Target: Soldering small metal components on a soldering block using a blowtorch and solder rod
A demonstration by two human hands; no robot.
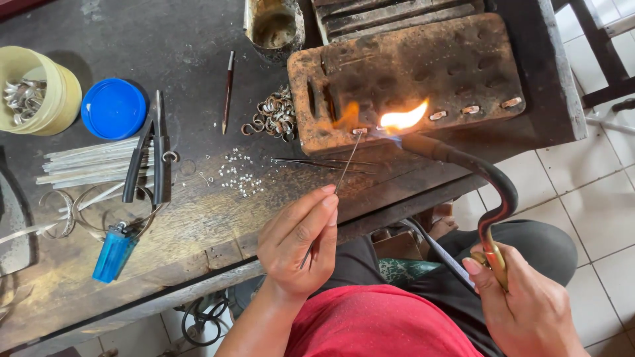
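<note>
1. The left hand (299,243), low in the middle of the frame, has thumb and fingers pinched together on a thin metal rod (336,184); the rod slants up and its tip meets a small ring (359,131) on the near edge of the charred block (410,73)

2. The right hand (522,307), lower right, is clamped around the brass handle of a torch (486,192); its dark curved neck arcs up and left, and the orange flame (403,119) licks the block just right of that ring

3. Three more small pieces (471,110) sit in a row along the block's front, to the right of the flame, apart from one another

4. Upper left, a pale yellow tub (63,99) holds a tangle of silvery metal bits; its round blue lid (114,108) lies flat just beside it

5. At the top centre stands a grimy cup (274,26), coated inside with a brownish crust; what else it holds I cannot tell

6. Loose on the wooden bench (198,218): a heap of dull rings (274,116) left of the block, tiny silver beads (239,173) below them, black-handled pliers (149,149) across a bundle of pale strips (86,162), and a blue lighter (112,253) at lower left
</note>
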